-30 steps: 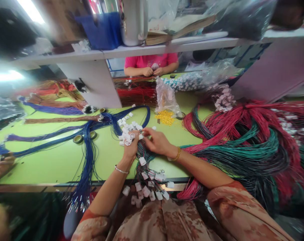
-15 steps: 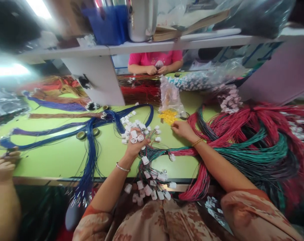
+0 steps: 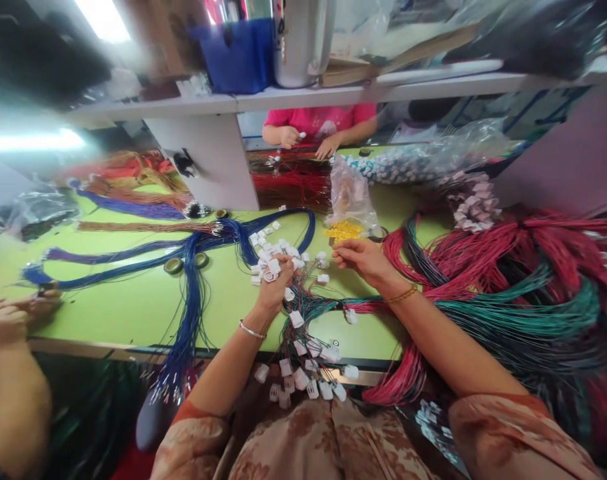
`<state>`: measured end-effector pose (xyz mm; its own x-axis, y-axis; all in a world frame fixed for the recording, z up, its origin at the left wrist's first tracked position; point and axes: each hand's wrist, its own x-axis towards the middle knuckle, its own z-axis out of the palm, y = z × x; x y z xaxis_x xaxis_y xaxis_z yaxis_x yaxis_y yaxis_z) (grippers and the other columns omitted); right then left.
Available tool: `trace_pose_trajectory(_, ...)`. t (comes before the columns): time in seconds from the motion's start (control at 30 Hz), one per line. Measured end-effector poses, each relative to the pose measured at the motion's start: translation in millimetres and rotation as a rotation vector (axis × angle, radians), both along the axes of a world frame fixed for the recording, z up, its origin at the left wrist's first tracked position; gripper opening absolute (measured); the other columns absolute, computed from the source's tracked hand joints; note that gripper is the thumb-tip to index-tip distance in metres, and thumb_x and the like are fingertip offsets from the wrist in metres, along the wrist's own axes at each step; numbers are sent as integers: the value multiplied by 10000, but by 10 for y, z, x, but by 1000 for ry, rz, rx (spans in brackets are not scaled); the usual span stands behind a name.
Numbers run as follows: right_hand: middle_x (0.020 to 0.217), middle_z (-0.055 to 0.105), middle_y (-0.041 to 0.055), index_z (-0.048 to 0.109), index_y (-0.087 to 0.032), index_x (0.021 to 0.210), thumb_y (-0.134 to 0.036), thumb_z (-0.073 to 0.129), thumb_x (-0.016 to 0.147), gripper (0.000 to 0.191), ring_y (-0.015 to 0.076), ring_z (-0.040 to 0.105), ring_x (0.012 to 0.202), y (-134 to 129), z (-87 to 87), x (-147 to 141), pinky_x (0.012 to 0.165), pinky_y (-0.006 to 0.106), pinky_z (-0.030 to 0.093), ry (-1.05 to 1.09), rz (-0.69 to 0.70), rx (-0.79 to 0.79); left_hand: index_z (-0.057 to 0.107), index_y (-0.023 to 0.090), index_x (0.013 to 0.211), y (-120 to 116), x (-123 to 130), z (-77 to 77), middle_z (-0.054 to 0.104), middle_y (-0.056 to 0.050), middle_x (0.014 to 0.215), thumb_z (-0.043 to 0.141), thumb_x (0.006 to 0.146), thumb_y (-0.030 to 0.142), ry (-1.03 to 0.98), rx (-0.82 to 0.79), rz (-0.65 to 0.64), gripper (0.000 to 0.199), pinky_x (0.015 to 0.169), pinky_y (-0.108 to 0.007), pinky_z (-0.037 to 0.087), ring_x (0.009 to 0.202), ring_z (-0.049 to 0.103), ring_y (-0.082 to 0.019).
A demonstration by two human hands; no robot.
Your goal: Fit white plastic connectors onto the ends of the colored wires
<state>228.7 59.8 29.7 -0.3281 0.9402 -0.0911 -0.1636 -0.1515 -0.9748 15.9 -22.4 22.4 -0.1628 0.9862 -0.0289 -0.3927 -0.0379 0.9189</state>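
Observation:
My left hand (image 3: 276,283) is closed around white plastic connectors (image 3: 272,269), with more of them piled just beyond it. Thin red, black and green wires (image 3: 308,305) run from the connectors beside that hand. To the right, my right hand (image 3: 366,263) has its thumb and forefinger pinched together; whatever is between them is too small to make out. It hovers just in front of a heap of small yellow plastic pieces (image 3: 344,231), which spill by the mouth of a clear plastic bag (image 3: 352,193). Several wired white connectors (image 3: 311,387) hang over the table's front edge.
Blue wire bundles (image 3: 191,293) cross the left side of the green table (image 3: 118,313), near tape rolls (image 3: 173,265). A large red, black and green wire bundle (image 3: 513,300) fills the right. Co-workers' hands show at far left (image 3: 13,317) and across the table (image 3: 328,143).
My right hand has lifted slightly off the yellow pieces, toward my left hand. My left hand has turned a little with the connectors. The co-worker opposite has moved their hands apart.

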Motion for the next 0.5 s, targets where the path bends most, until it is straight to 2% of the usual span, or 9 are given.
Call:
trace_pose_trajectory(0.1, 681, 668, -4, 712, -155, 806, -374, 890, 603, 348, 89, 595, 543, -131, 145, -214, 505, 217, 507, 93, 46, 18, 624, 180, 891, -9, -3, -8, 654, 24, 683, 887, 610, 472, 12, 26, 37, 483, 553, -223, 425, 583, 573, -93)
trace_pose_trajectory(0.2, 697, 687, 3, 726, -153, 832, -399, 862, 652, 334, 83, 590, 525, -204, 217, -383, 491, 211, 506, 118, 116, 23, 634, 180, 860, -19, 3, -4, 641, 36, 693, 898, 611, 391, 8, 57, 75, 419, 631, -238, 482, 644, 611, -106)
trace_pose_trajectory(0.3, 757, 721, 16, 721, -161, 908, -392, 855, 671, 357, 88, 621, 563, -227, 215, -504, 527, 211, 528, 164, 166, -10, 608, 186, 830, -19, -1, -10, 632, 47, 678, 900, 610, 345, -16, 74, 94, 398, 632, -244, 496, 620, 615, -106)
trace_pose_trajectory(0.4, 754, 727, 7, 692, -177, 898, -370, 862, 674, 341, 91, 635, 578, -235, 173, -574, 549, 212, 540, 242, 171, -47, 594, 195, 857, -11, -17, -29, 625, 48, 631, 884, 639, 357, -30, 51, 59, 397, 573, -256, 487, 553, 611, -121)
trace_pose_trajectory(0.5, 722, 723, 10, 692, -170, 868, -371, 866, 674, 329, 98, 647, 585, -245, 129, -598, 561, 212, 550, 272, 209, -79, 620, 181, 850, -2, -30, -45, 684, 7, 740, 894, 627, 362, -36, 46, 49, 397, 626, -292, 524, 620, 658, -144)
